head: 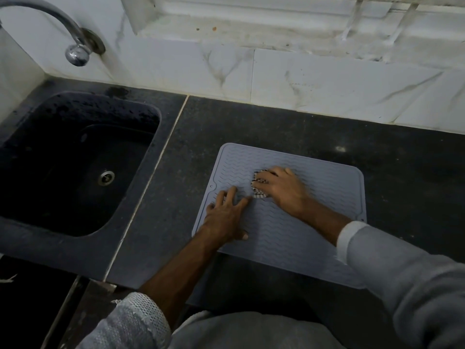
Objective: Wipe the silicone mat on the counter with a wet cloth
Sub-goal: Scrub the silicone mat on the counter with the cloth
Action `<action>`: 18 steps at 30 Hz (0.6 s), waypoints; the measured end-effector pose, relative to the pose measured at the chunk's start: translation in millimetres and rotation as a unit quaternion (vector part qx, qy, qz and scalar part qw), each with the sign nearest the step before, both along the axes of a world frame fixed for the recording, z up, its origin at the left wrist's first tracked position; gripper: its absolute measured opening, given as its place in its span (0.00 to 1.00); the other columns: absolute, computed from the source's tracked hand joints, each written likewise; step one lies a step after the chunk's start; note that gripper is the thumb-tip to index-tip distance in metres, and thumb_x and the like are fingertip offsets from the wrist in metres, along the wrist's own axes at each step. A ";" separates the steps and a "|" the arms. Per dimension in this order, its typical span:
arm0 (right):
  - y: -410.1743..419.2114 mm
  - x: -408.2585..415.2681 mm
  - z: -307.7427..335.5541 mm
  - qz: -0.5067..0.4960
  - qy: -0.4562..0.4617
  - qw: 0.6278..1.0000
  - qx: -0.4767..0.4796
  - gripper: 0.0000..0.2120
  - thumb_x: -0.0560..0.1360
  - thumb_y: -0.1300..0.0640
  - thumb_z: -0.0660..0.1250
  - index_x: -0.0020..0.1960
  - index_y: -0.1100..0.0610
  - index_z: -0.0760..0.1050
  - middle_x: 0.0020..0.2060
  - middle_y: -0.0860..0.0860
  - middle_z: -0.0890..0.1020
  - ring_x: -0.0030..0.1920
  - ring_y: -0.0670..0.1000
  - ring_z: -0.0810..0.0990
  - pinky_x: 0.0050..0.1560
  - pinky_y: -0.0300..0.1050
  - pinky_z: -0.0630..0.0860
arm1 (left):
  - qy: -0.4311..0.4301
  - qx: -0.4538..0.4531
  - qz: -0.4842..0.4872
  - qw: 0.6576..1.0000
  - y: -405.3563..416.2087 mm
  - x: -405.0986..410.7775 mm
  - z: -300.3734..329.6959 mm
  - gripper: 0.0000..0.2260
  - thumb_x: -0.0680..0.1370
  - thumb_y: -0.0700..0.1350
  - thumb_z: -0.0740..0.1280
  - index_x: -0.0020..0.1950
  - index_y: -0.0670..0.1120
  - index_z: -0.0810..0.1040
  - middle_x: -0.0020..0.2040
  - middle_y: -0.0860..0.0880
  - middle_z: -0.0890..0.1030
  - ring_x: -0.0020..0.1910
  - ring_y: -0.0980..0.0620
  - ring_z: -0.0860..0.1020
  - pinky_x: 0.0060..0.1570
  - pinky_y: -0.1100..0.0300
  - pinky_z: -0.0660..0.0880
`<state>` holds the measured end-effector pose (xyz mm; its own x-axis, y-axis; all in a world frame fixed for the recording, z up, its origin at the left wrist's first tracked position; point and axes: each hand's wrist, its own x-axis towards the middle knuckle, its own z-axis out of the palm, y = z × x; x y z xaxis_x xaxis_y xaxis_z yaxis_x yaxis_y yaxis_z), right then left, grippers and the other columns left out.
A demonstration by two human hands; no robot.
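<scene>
a: we're looking down on a dark counter (251, 127), and there's the grey silicone mat (289, 238) lying flat on it, right of the sink (75, 159), with its near edge at the counter's front lip.

b: both hands are on the mat. the left hand (226, 215) is spread flat, fingers straight and fanned out, pressing down on the mat's left part. it has hold of nothing, just the palm and fingers bearing on the ridged surface.

a: and the right hand (281, 187)?

b: it sits just beyond and to the right of the left one, near the middle of the mat, on top of a checked cloth (259, 188). the cloth is bunched under the fingers and peeks out on the hand's left side. the fingers bend over it, so it looks gripped, pressed against the mat.

a: the cloth and the left fingertips are very close, nearly touching.

b: yes, whether they meet i can't tell. that right hand is a bit blurred.

a: sleeves: a pale one on the right forearm (402, 273), a light textured cuff low on the left arm (141, 316).

b: off to the left, the black sink with a metal drain (106, 177), and a chrome tap (75, 46) coming out of the marble-patterned wall tiles (302, 79) above it. a pale seam (151, 177) runs through the counter between sink and mat.
</scene>
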<state>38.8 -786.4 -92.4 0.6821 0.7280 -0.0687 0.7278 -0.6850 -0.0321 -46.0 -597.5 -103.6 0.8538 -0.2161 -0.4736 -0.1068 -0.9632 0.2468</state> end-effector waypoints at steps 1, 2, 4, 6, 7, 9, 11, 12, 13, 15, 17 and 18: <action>-13.9 -2.0 -1.4 0.001 -0.001 1.000 0.006 0.24 0.71 0.62 0.67 0.66 0.51 0.72 0.67 0.54 0.72 0.63 0.61 0.69 0.60 0.56 0.65 | -0.002 -0.005 -0.001 1.000 1.1 -0.7 -0.5 0.48 0.68 0.56 0.75 0.77 0.59 0.45 0.78 0.48 0.38 0.75 0.39 0.39 0.69 0.34 0.50; -26.8 -4.0 -2.4 -0.003 0.000 1.000 0.009 0.24 0.70 0.62 0.68 0.65 0.52 0.73 0.65 0.55 0.74 0.62 0.62 0.71 0.59 0.57 0.67 | -0.003 -0.009 -0.002 1.000 1.9 -1.1 -0.8 0.48 0.68 0.56 0.75 0.77 0.60 0.46 0.78 0.48 0.38 0.76 0.39 0.39 0.70 0.34 0.50; -43.1 -7.1 -1.9 -0.014 0.001 1.000 0.000 0.23 0.68 0.62 0.70 0.63 0.52 0.75 0.63 0.55 0.76 0.60 0.61 0.73 0.57 0.57 0.69 | -0.002 -0.013 -0.003 1.000 2.6 -1.2 -1.4 0.48 0.68 0.56 0.75 0.77 0.60 0.46 0.78 0.48 0.38 0.76 0.39 0.39 0.70 0.34 0.49; -43.8 -6.2 1.6 -0.023 -0.007 1.000 -0.001 0.22 0.67 0.62 0.71 0.61 0.52 0.77 0.61 0.53 0.78 0.59 0.60 0.74 0.57 0.56 0.69 | 0.002 -0.013 -0.002 1.000 2.0 -0.4 -1.0 0.48 0.68 0.55 0.75 0.77 0.60 0.46 0.77 0.48 0.37 0.75 0.39 0.39 0.70 0.34 0.49; -39.2 -4.4 4.4 -0.028 -0.010 1.000 0.008 0.21 0.68 0.61 0.71 0.60 0.52 0.77 0.61 0.53 0.78 0.58 0.59 0.73 0.56 0.55 0.69 | 0.004 -0.011 -0.001 1.000 1.5 0.0 -0.7 0.48 0.68 0.55 0.75 0.77 0.60 0.46 0.77 0.48 0.37 0.75 0.39 0.39 0.70 0.34 0.49; -22.7 -0.3 10.0 -0.037 -0.017 0.998 0.040 0.19 0.69 0.60 0.70 0.60 0.53 0.77 0.61 0.53 0.77 0.59 0.59 0.73 0.56 0.55 0.67 | 0.009 -0.008 0.001 1.000 0.0 1.3 0.2 0.48 0.67 0.55 0.76 0.77 0.60 0.46 0.77 0.49 0.37 0.75 0.39 0.39 0.69 0.33 0.49; 0.7 2.7 11.6 -0.030 -0.015 0.997 0.070 0.19 0.69 0.61 0.68 0.59 0.55 0.77 0.61 0.55 0.77 0.59 0.61 0.72 0.56 0.56 0.67 | 0.010 -0.003 0.003 1.000 -1.2 1.5 1.1 0.49 0.67 0.56 0.76 0.77 0.59 0.46 0.77 0.49 0.38 0.75 0.39 0.39 0.69 0.33 0.50; 11.9 3.0 10.7 -0.021 -0.011 0.997 0.075 0.19 0.69 0.62 0.68 0.60 0.56 0.77 0.61 0.56 0.77 0.59 0.61 0.72 0.56 0.56 0.67 | 0.010 0.000 0.003 1.000 -2.1 1.6 1.4 0.49 0.67 0.56 0.76 0.77 0.59 0.46 0.77 0.48 0.38 0.75 0.39 0.39 0.69 0.33 0.50; 21.6 2.3 8.7 -0.010 -0.008 0.997 0.072 0.20 0.69 0.63 0.67 0.60 0.56 0.76 0.61 0.56 0.77 0.59 0.61 0.72 0.56 0.55 0.66 | 0.009 0.003 0.004 1.000 -2.5 1.1 1.7 0.50 0.67 0.56 0.76 0.77 0.58 0.45 0.78 0.48 0.38 0.75 0.39 0.39 0.69 0.33 0.50; 27.0 -1.2 4.2 0.007 -0.009 0.998 0.066 0.21 0.68 0.65 0.68 0.61 0.57 0.76 0.62 0.55 0.77 0.59 0.61 0.73 0.57 0.54 0.67 | 0.006 0.005 0.003 1.000 -3.0 1.1 2.5 0.51 0.67 0.56 0.76 0.77 0.57 0.43 0.78 0.48 0.38 0.75 0.39 0.39 0.69 0.34 0.50; 11.4 -3.0 0.3 0.009 -0.018 0.997 0.079 0.22 0.65 0.67 0.72 0.58 0.57 0.78 0.59 0.56 0.79 0.57 0.62 0.76 0.55 0.56 0.71 | 0.003 0.001 0.000 1.000 -2.4 0.7 3.6 0.50 0.68 0.56 0.75 0.77 0.58 0.44 0.77 0.47 0.38 0.75 0.39 0.40 0.70 0.34 0.51; -1.1 -3.9 -1.9 0.009 -0.020 0.997 0.077 0.23 0.64 0.66 0.73 0.58 0.57 0.78 0.58 0.56 0.80 0.56 0.62 0.77 0.54 0.56 0.72 | 0.003 -0.005 0.000 1.000 -1.5 0.3 3.9 0.49 0.68 0.55 0.75 0.77 0.58 0.45 0.77 0.47 0.38 0.75 0.39 0.40 0.70 0.33 0.51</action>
